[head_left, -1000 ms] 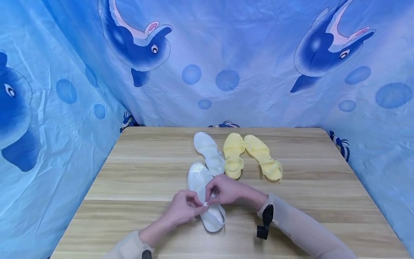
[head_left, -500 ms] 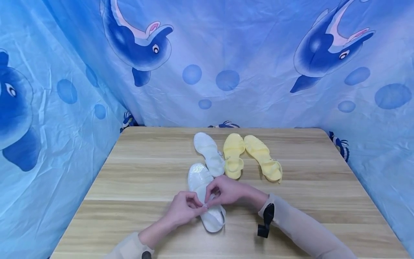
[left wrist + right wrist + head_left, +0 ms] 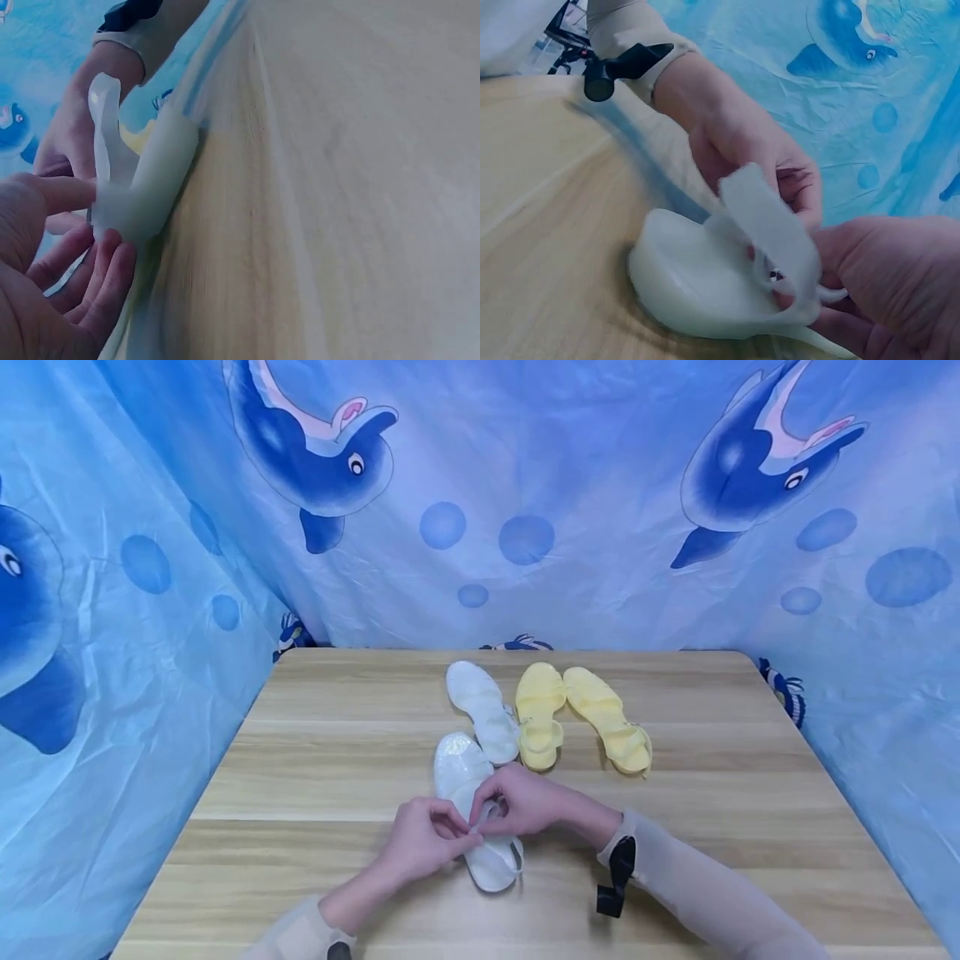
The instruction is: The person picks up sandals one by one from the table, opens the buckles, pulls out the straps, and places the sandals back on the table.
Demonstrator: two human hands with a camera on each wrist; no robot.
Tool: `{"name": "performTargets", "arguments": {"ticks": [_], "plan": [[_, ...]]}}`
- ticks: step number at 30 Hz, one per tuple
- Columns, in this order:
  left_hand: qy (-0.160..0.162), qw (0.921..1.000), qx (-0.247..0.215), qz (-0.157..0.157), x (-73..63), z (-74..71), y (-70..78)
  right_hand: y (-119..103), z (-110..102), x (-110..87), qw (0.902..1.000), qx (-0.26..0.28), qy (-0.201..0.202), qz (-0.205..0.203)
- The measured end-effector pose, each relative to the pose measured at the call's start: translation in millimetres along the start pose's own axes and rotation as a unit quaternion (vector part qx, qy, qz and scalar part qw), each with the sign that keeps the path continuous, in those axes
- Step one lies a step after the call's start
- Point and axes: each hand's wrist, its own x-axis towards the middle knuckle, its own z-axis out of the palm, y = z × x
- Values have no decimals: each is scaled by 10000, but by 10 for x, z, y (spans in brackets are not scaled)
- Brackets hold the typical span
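A glossy white sandal (image 3: 459, 764) lies on the table, toe pointing away from me. My left hand (image 3: 423, 839) and right hand (image 3: 525, 799) meet over its middle, both pinching its thin ankle strap. A pale loop of that strap shows between the right thumb and index finger. In the right wrist view, a small metal buckle (image 3: 775, 276) sits by the fingers, beside the raised heel band (image 3: 769, 225). The left wrist view shows the left hand's fingertips against the side of the sandal's heel part (image 3: 166, 154).
Behind lies a second white sandal (image 3: 483, 714), its heel close to the first one's toe. Right of it are a yellow sandal (image 3: 539, 693) and another yellow sandal (image 3: 600, 710). The wooden table (image 3: 322, 735) is bordered by blue dolphin-print curtains (image 3: 600, 593).
Both hands stay at the strap with small finger movements. More of the strap's loop now shows between the right fingers. The head view has shifted slightly.
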Motion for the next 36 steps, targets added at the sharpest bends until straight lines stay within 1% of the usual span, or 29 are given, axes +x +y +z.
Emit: {"name": "performTargets", "arguments": {"ticks": [2, 5, 7, 10, 13, 17, 21, 28, 30, 33, 36], "plan": [[41, 9997, 175, 165, 5, -17, 11, -3, -7, 10, 10000, -44, 33, 27], [-9, 9992, 296, 280, 14, -36, 31, 20, -24, 19, 9997, 190, -13, 162], [-74, 9993, 279, 252, 16, -44, 44, 38, -35, 20, 9988, 412, -82, 241], [-128, 9998, 103, 117, 2, -56, 53, 63, -39, 26, 9980, 574, -177, 209], [-135, 9999, 1, 42, -18, -75, 57, 72, -32, 32, 9982, 552, -189, 99], [-150, 9999, -16, 63, -17, -91, 64, 35, -16, 32, 9989, 449, -97, 22], [-140, 9999, -34, 57, -11, -77, 67, 14, -3, 23, 9993, 378, -53, -8], [-184, 9997, -163, -82, -12, -49, 49, 97, -12, 11, 9960, 851, -192, 176], [-177, 9996, -187, -89, -11, -45, 40, 95, -12, 1, 9964, 815, -180, 172], [-163, 9997, -186, -67, -8, -39, 28, 93, 9, -10, 9980, 621, -131, 54], [-154, 9997, -209, 16, 0, -34, 16, 84, 27, -19, 9991, 432, -50, -7]]}}
